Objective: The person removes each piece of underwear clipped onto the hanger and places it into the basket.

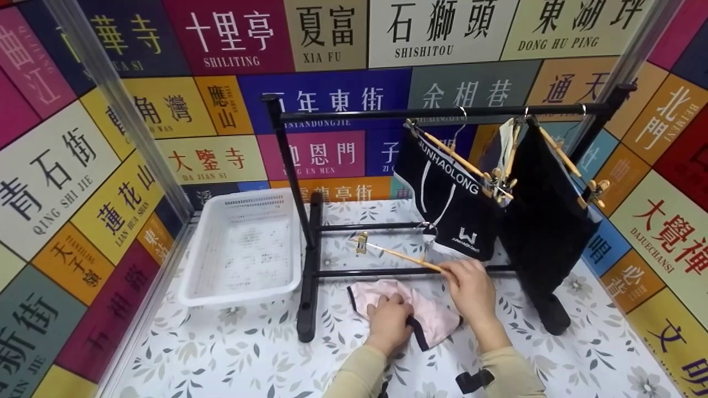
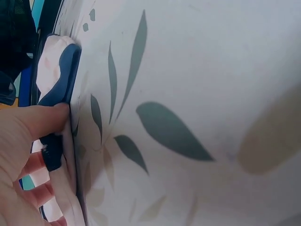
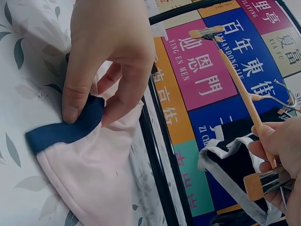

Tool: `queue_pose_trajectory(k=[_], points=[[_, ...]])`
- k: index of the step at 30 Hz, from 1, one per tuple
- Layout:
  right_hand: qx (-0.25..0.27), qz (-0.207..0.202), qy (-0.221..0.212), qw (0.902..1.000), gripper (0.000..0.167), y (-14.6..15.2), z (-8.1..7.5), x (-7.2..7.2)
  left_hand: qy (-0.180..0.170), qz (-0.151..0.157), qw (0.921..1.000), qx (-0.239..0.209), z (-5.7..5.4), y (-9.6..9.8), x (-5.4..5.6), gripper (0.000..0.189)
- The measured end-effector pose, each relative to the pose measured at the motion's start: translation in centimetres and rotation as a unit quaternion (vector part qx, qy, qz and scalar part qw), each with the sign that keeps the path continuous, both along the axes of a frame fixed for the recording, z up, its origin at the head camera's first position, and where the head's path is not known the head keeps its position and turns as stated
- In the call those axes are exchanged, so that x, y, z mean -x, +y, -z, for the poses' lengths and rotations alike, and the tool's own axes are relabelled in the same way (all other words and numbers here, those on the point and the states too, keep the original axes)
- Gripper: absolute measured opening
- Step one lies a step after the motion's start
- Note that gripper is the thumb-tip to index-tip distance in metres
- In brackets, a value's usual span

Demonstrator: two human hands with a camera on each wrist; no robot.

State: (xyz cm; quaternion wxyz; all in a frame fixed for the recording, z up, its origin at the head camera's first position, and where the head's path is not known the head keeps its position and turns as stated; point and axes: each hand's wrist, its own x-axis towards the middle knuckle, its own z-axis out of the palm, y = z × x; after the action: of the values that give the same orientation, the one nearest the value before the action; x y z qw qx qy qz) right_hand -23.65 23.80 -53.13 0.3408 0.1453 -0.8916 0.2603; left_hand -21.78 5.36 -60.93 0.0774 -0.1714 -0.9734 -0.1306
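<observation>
Pink underwear with dark edging (image 1: 437, 314) lies on the floral-patterned surface in front of the rack. My left hand (image 1: 389, 320) pinches its dark band; in the left wrist view the thumb lies on top of the band (image 2: 69, 70) and the fingers are beneath the cloth. To the right, my right hand (image 1: 470, 287) grips one end of a wooden clip hanger (image 1: 406, 257), holding it above the underwear. The right wrist view shows the hanger's far clip (image 3: 207, 33) with nothing in it, its near clip (image 3: 263, 183) beside my fingers, and its metal hook (image 3: 289, 94).
A black garment rack (image 1: 354, 115) stands over the work area. Black boxer briefs (image 1: 442, 193) and a large black garment (image 1: 545, 221) hang from clip hangers on its right half. A white plastic basket (image 1: 193, 265) sits left of the rack. Sign-covered walls (image 1: 326, 149) enclose the surface.
</observation>
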Motion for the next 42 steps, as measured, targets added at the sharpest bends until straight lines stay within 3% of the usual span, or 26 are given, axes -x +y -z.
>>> queue_pose_trajectory(k=[15, 25, 32, 42], points=[[-0.003, 0.000, -0.003, 1.0000, 0.015, 0.0, -0.1, 0.0, -0.011, -0.020, 0.9996, -0.016, 0.0, 0.0, 0.3, 0.008], [-0.002, 0.003, -0.005, 1.0000, 0.016, 0.0, -0.5, -0.1, 0.022, -0.018, 0.9996, -0.009, 0.2, -0.5, 0.4, 0.005], [0.001, 0.005, -0.015, 0.9999, 0.017, 0.1, -0.5, -0.3, 0.079, 0.007, 0.9968, -0.002, 0.4, -1.0, 0.4, 0.013], [0.004, 0.009, -0.015, 0.9998, 0.017, 0.4, -0.5, -0.4, 0.084, 0.019, 0.9959, -0.027, 0.2, -2.2, 0.7, 0.015]])
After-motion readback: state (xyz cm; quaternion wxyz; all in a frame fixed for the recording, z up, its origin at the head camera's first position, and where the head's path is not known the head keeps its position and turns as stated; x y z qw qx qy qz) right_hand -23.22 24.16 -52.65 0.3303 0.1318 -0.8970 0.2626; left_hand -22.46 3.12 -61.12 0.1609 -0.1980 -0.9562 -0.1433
